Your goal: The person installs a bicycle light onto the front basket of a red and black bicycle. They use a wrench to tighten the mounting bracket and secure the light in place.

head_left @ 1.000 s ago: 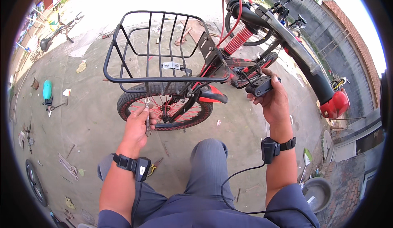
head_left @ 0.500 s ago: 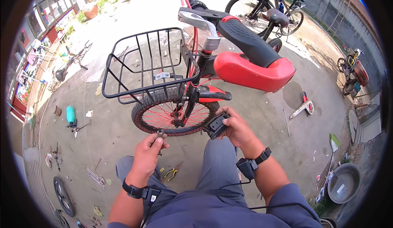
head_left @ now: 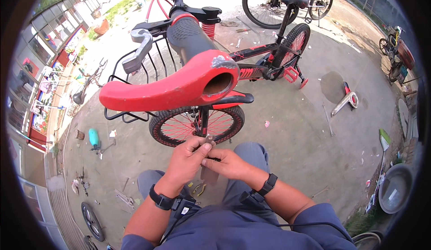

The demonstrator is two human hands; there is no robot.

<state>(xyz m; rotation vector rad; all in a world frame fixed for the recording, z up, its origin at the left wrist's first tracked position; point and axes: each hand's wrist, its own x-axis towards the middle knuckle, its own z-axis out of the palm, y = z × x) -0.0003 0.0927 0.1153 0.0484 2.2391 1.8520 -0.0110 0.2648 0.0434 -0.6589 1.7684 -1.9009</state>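
Observation:
In front of my knees both hands meet. My left hand (head_left: 187,158) is closed, thumb and forefinger pinching a small grey wrench (head_left: 209,139) whose forked end sticks out at the top. My right hand (head_left: 226,164) presses against it with bent fingers; a dark bit shows between them, too hidden to name. A blurred brownish flat shape (head_left: 209,175) hangs below the fingers. Just beyond stands a black and red bicycle; its front wheel (head_left: 164,135) is behind my hands. Its red and black handlebar grip (head_left: 170,86) with an open end reaches over the black wire basket (head_left: 117,70).
Yellow-handled pliers (head_left: 199,189) lie between my feet. On the left are a teal bottle (head_left: 93,136), wrenches (head_left: 125,199) and a loose wheel (head_left: 92,221). Right are a crank-like metal part (head_left: 345,103), a grey basin (head_left: 395,188) and a broom (head_left: 384,140). Another bicycle (head_left: 265,7) stands behind.
My hands have come together, the right moving left. The black block with holes that my right hand held no longer shows. The view has shifted, and the handlebar grip now appears farther left.

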